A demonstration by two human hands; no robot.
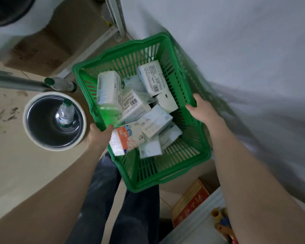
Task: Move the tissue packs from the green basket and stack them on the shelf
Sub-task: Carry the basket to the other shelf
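Note:
A green plastic basket [167,175] fills the middle of the head view, held up above my legs. Several tissue packs lie jumbled inside it, most of them white or pale blue [155,123], plus one with an orange print [122,140] near the left wall. My left hand [98,136] grips the basket's left rim, thumb hooked over the edge. On the opposite side my right hand [203,111] grips the right rim. The picture is blurred by motion.
A white bucket [40,138] with a water bottle [66,114] inside stands on the floor at left, another bottle [61,84] beside it. Grey metal shelf legs [102,41] rise behind. A white surface [236,50] spreads at right. A red box [190,203] lies lower right.

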